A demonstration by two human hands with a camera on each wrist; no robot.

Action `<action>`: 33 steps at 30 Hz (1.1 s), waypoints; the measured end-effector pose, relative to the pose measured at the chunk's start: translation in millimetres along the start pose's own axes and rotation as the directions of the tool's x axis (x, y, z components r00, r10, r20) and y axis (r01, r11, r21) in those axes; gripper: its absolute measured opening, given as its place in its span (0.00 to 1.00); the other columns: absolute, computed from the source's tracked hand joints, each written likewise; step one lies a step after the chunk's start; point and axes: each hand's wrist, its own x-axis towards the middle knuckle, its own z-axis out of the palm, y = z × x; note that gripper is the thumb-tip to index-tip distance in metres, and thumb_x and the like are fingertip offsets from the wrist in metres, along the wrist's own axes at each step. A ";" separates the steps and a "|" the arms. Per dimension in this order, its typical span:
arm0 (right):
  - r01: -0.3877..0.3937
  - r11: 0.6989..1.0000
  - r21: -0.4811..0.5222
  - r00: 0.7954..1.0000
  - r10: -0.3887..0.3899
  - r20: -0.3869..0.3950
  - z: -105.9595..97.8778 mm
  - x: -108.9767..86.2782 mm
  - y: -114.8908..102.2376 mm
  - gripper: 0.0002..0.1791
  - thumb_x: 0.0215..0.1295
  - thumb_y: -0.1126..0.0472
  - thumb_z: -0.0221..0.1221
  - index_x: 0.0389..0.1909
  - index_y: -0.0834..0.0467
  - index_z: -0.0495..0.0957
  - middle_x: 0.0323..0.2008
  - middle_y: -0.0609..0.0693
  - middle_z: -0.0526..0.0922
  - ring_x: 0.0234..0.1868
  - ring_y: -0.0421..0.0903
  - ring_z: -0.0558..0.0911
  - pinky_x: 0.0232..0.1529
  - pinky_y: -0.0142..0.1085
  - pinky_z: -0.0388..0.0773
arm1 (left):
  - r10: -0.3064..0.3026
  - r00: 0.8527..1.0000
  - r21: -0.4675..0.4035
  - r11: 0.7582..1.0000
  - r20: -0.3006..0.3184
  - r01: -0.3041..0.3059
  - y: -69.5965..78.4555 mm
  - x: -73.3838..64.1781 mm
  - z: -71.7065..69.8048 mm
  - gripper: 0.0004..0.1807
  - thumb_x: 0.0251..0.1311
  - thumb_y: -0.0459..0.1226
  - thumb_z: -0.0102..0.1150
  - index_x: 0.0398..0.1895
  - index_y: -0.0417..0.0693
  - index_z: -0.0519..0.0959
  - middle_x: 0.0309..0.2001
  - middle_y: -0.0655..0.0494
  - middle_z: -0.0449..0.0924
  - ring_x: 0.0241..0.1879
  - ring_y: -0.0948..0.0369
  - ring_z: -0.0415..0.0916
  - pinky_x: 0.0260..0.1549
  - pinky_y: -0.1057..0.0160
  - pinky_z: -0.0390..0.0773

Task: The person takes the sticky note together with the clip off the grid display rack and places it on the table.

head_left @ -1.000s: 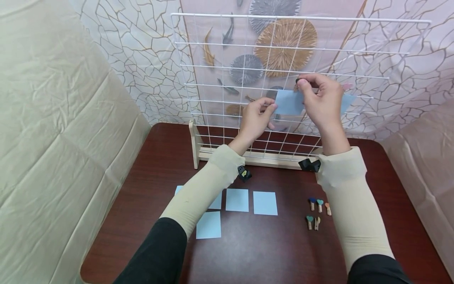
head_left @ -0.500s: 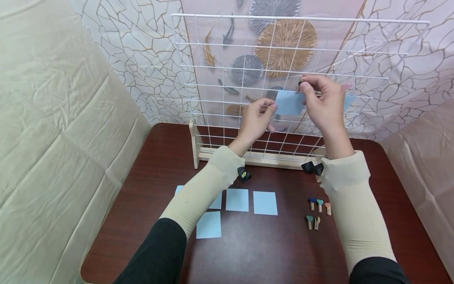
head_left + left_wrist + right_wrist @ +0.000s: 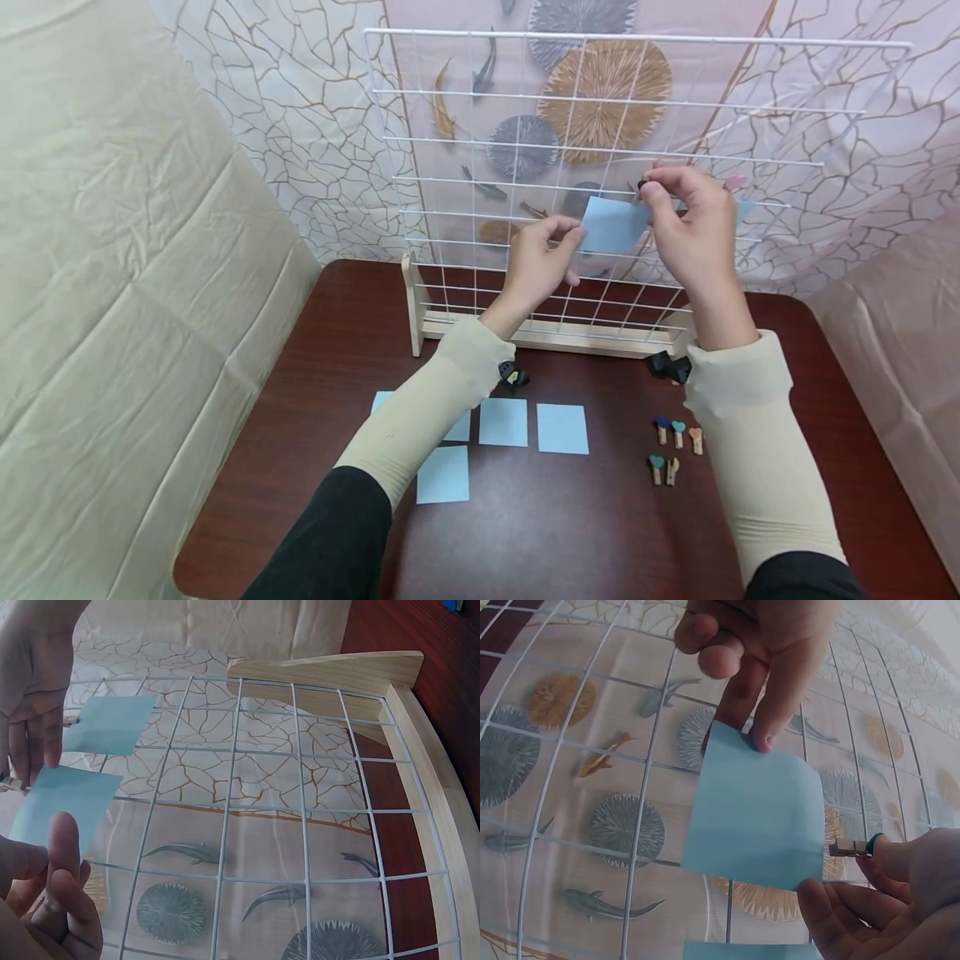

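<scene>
My left hand (image 3: 542, 254) pinches the edge of a square light-blue paper note (image 3: 757, 810) between thumb and finger, holding it up in front of the white wire grid (image 3: 517, 178). My right hand (image 3: 693, 221) pinches a small wooden clothespin (image 3: 847, 847) with a dark green end, just beside the note's opposite edge. In the right wrist view, the clothespin's tip stands apart from the paper, while another right fingertip is at the note's corner. Another blue note (image 3: 112, 726) hangs on the grid, a clothespin (image 3: 71, 721) at its edge, partly behind my right hand in the head view.
Several blue notes (image 3: 503, 422) lie on the dark red-brown table (image 3: 525, 533), some partly under my left forearm. Several heart-topped clothespins (image 3: 657, 468) lie to the right. The grid stands in a wooden base (image 3: 592, 337). Patterned cloth (image 3: 285, 125) hangs behind it.
My right hand has moved a little right and down with the clothespin. The held note has tilted slightly and sunk a little along with my left hand.
</scene>
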 end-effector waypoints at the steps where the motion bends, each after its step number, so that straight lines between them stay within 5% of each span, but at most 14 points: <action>1: 0.003 1.000 -0.003 1.000 -0.003 -0.001 -0.2 -0.9 -0.1 0.13 0.78 0.63 0.59 0.49 0.70 0.85 0.59 0.57 0.86 0.54 0.36 0.85 0.36 0.18 0.77 | 0.006 1.000 -0.007 1.000 -0.004 -0.006 0.0 -0.8 -0.6 0.12 0.78 0.37 0.59 0.53 0.38 0.85 0.46 0.48 0.87 0.16 0.60 0.82 0.16 0.65 0.76; 6: 0.007 1.000 -0.001 1.000 -0.007 -0.005 -2.4 -4.5 0.2 0.13 0.78 0.64 0.60 0.49 0.70 0.85 0.58 0.59 0.86 0.55 0.35 0.84 0.37 0.18 0.76 | 0.006 1.000 -0.009 1.000 -0.019 -0.007 -0.4 -3.7 -2.8 0.11 0.77 0.36 0.60 0.52 0.38 0.86 0.44 0.50 0.86 0.15 0.61 0.79 0.18 0.64 0.80; 14: 0.015 1.000 -0.007 1.000 -0.015 -0.014 -6.2 -9.2 1.3 0.12 0.77 0.64 0.61 0.49 0.69 0.86 0.59 0.57 0.86 0.62 0.40 0.83 0.41 0.20 0.75 | 0.084 0.996 0.078 0.994 -0.031 -0.081 -4.5 -8.3 -9.7 0.12 0.75 0.35 0.61 0.51 0.36 0.87 0.48 0.46 0.88 0.46 0.60 0.81 0.43 0.73 0.78; 23: 0.019 1.000 0.001 1.000 -0.019 -0.010 -8.8 -13.4 6.8 0.11 0.77 0.66 0.61 0.50 0.70 0.86 0.60 0.57 0.85 0.65 0.45 0.82 0.41 0.20 0.75 | 0.107 0.993 0.084 0.991 -0.044 -0.103 -10.5 -16.1 -15.2 0.10 0.73 0.34 0.63 0.48 0.36 0.88 0.43 0.46 0.89 0.35 0.64 0.79 0.36 0.71 0.76; 33: 0.025 0.998 0.058 0.999 -0.023 -0.042 -12.9 -24.2 8.8 0.11 0.75 0.66 0.61 0.49 0.70 0.87 0.58 0.56 0.87 0.62 0.39 0.83 0.41 0.21 0.76 | 0.111 0.994 0.056 0.992 -0.024 -0.109 -10.8 -29.9 -21.1 0.11 0.73 0.35 0.63 0.50 0.35 0.88 0.42 0.46 0.89 0.30 0.63 0.77 0.33 0.70 0.76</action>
